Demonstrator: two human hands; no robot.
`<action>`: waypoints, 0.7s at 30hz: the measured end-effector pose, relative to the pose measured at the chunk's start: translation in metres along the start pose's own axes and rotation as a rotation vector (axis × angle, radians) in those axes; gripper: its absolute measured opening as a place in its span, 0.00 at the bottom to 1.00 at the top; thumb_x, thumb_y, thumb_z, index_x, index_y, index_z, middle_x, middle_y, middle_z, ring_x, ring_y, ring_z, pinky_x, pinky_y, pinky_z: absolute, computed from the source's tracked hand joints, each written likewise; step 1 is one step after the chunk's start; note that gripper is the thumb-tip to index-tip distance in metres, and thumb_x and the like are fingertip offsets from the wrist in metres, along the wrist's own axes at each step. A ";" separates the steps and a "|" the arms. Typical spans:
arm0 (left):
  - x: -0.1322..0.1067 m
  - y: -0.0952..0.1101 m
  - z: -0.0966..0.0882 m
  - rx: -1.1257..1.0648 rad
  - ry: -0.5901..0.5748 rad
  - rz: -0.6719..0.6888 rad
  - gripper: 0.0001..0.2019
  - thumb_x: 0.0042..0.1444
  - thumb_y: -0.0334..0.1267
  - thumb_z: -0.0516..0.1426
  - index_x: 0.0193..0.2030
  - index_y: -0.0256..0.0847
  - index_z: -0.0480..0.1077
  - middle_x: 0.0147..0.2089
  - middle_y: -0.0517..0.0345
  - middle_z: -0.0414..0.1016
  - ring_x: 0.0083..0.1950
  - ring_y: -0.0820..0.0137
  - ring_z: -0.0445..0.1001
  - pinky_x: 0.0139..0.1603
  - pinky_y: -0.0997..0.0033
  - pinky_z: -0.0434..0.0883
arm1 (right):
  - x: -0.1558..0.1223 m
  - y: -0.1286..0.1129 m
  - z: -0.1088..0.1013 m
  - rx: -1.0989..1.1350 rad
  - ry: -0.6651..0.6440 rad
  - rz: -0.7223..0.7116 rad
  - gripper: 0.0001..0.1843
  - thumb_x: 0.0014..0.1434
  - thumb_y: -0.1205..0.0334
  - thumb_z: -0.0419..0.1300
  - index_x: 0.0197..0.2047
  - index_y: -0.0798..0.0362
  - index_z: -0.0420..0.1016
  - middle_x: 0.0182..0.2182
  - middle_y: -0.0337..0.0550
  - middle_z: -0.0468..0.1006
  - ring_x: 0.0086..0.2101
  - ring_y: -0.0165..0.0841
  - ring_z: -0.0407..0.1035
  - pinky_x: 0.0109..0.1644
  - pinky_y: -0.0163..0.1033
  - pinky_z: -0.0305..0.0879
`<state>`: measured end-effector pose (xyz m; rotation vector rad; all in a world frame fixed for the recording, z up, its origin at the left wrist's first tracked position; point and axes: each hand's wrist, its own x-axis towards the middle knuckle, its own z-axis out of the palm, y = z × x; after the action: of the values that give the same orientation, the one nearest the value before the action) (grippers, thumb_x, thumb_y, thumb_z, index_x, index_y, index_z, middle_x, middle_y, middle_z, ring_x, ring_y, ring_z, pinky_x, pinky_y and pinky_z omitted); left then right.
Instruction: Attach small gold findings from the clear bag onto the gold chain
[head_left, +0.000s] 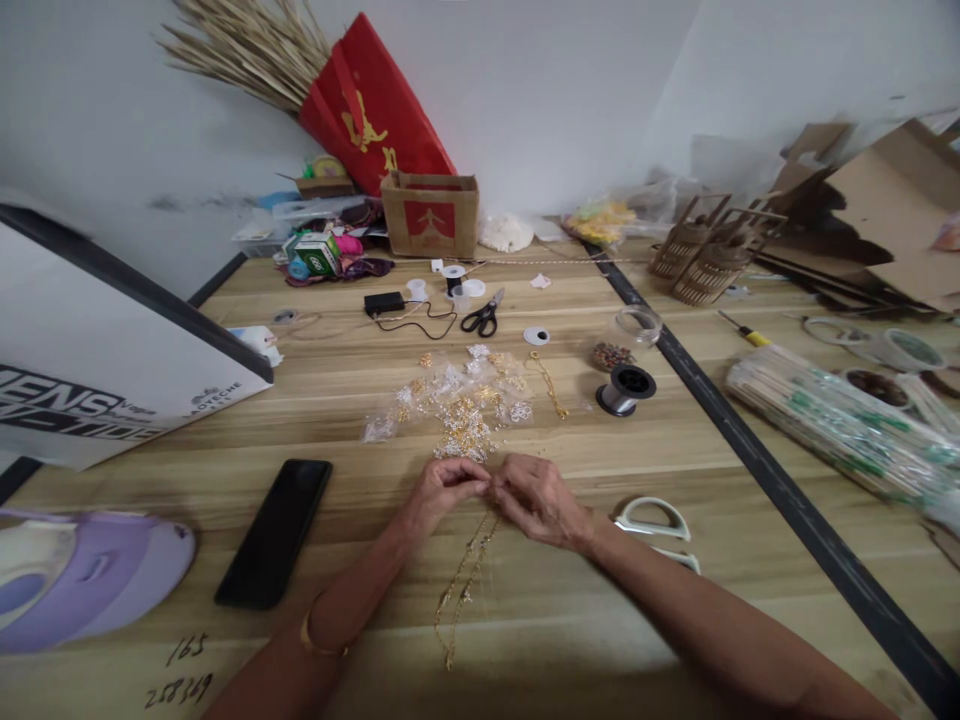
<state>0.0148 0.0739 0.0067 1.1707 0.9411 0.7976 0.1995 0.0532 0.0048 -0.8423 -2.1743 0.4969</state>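
My left hand point(450, 490) and my right hand point(541, 498) meet fingertip to fingertip above the wooden table. Both are closed in a pinch at the end of a thin gold chain necklace point(474, 572); the exact bit between the fingertips is too small to make out. From there the necklace trails toward me in a long loop with small charms along it. Just beyond my fingers lies a loose pile of gold and silver beads point(466, 425), with small plastic bags point(450, 380) of findings behind it. A shorter gold chain point(551, 385) rests to their right.
A black phone point(274, 533) and a purple visor point(127, 575) lie left. To the right are white-handled scissors point(656, 520), a wire spool point(627, 390) and a jar of beads point(619, 350). Black scissors point(482, 316) lie farther back. A large white box point(112, 350) stands left.
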 end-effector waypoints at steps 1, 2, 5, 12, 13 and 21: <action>0.000 0.000 0.000 0.006 -0.002 0.003 0.07 0.41 0.37 0.65 0.26 0.36 0.75 0.26 0.59 0.75 0.30 0.72 0.70 0.34 0.74 0.67 | 0.000 0.000 0.000 -0.002 0.001 0.002 0.05 0.61 0.67 0.50 0.33 0.53 0.64 0.25 0.40 0.67 0.26 0.31 0.61 0.30 0.35 0.57; 0.000 0.001 0.000 0.013 -0.004 0.005 0.07 0.41 0.37 0.65 0.26 0.36 0.75 0.26 0.58 0.75 0.30 0.71 0.70 0.35 0.74 0.67 | 0.000 0.000 0.000 -0.004 0.001 0.003 0.05 0.61 0.66 0.50 0.33 0.53 0.64 0.25 0.40 0.67 0.26 0.31 0.61 0.30 0.35 0.57; -0.001 0.002 0.001 0.028 -0.011 0.003 0.08 0.42 0.38 0.65 0.26 0.36 0.75 0.26 0.58 0.75 0.30 0.71 0.71 0.35 0.73 0.67 | 0.000 0.000 0.001 -0.005 0.003 -0.003 0.06 0.62 0.66 0.50 0.33 0.53 0.64 0.25 0.40 0.68 0.26 0.31 0.61 0.31 0.35 0.57; 0.000 0.000 0.000 0.002 -0.010 0.008 0.07 0.41 0.37 0.65 0.26 0.36 0.76 0.26 0.58 0.75 0.30 0.71 0.71 0.36 0.73 0.68 | 0.001 -0.002 -0.001 0.040 0.000 0.030 0.06 0.61 0.66 0.50 0.32 0.53 0.64 0.25 0.40 0.68 0.26 0.30 0.61 0.30 0.34 0.57; 0.000 -0.001 0.000 0.002 -0.010 0.007 0.07 0.41 0.37 0.65 0.26 0.36 0.76 0.27 0.58 0.75 0.30 0.71 0.71 0.36 0.73 0.68 | 0.001 -0.002 -0.001 0.058 0.003 0.040 0.06 0.62 0.66 0.50 0.32 0.53 0.64 0.25 0.40 0.68 0.26 0.30 0.62 0.30 0.34 0.58; 0.000 0.000 0.000 0.013 -0.015 0.001 0.08 0.41 0.38 0.65 0.26 0.36 0.75 0.27 0.57 0.76 0.30 0.70 0.71 0.36 0.72 0.68 | 0.001 0.000 -0.002 0.176 -0.005 0.107 0.08 0.63 0.65 0.50 0.32 0.55 0.66 0.26 0.42 0.70 0.26 0.29 0.64 0.30 0.34 0.61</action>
<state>0.0144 0.0740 0.0066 1.1870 0.9345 0.7836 0.2004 0.0539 0.0065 -0.8635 -2.0617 0.7334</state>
